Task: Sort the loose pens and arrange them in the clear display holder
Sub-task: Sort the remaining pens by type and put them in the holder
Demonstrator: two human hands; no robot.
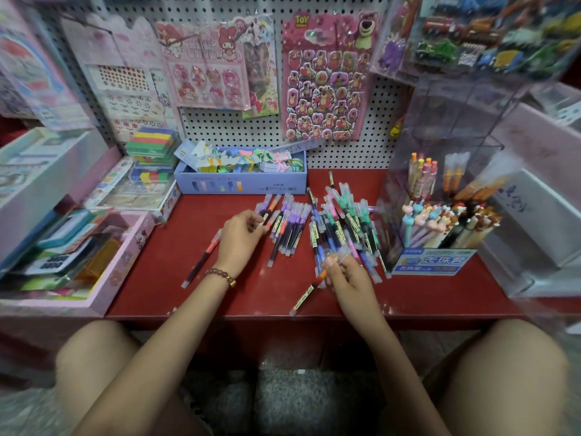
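While the left hand [242,231] pinches a dark pen [266,217] and the right hand [349,278] pinches an orange pen [309,289], a bump could jumble the sorted row [290,229].

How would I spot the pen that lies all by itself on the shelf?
Start at the red shelf top and find the left hand with the beaded bracelet. Just left of that wrist, apart from the sorted row of pens and the tangled heap of pens, lies one dark-barrelled pen with a pink end, slanting alone, touched by nothing.
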